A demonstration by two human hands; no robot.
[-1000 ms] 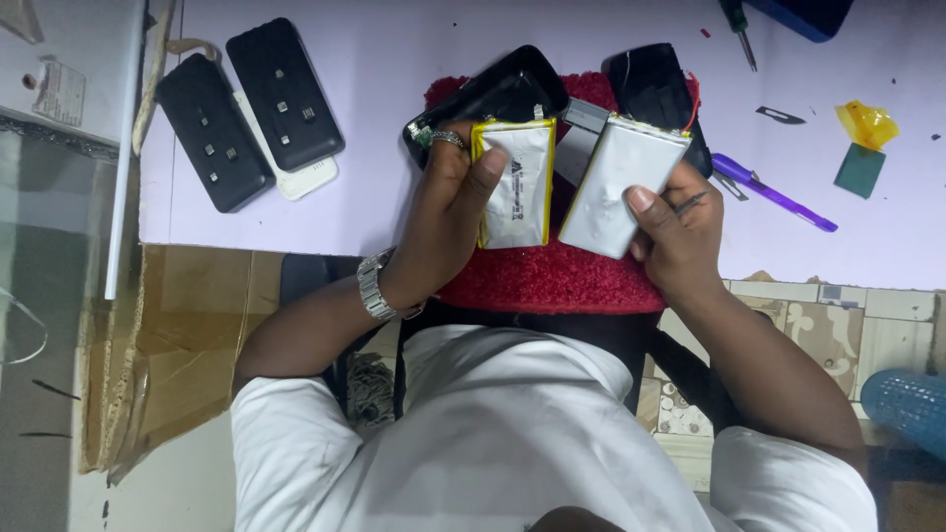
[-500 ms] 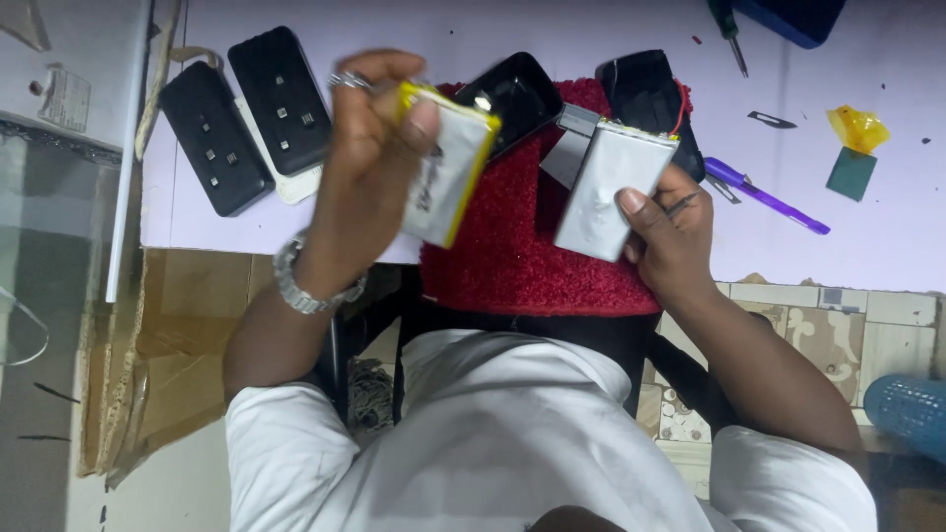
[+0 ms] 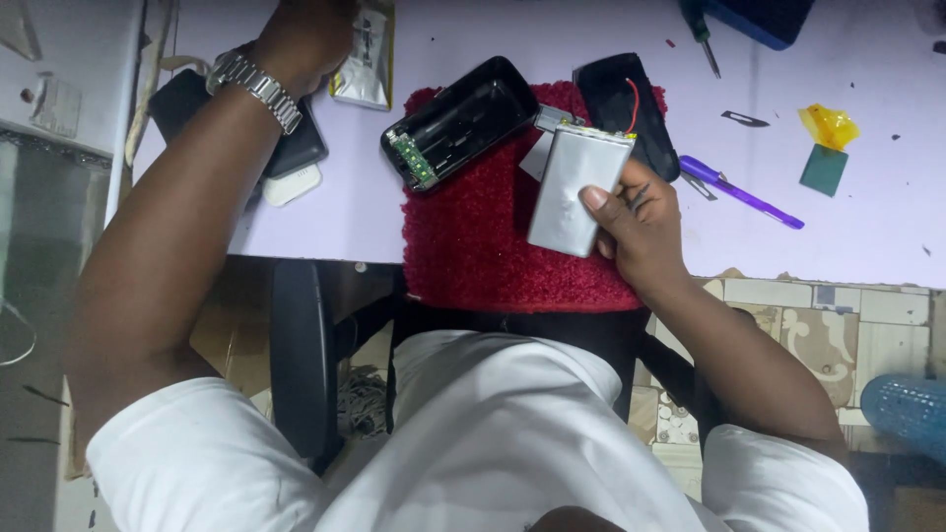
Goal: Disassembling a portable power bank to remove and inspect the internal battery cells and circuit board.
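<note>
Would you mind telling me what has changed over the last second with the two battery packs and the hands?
The left hand has carried the yellow-edged battery pack away from the red mat, out to the far left of the lilac table, still gripping it. The right hand keeps the silver battery pack over the mat. The open black casing stayed put.
</note>
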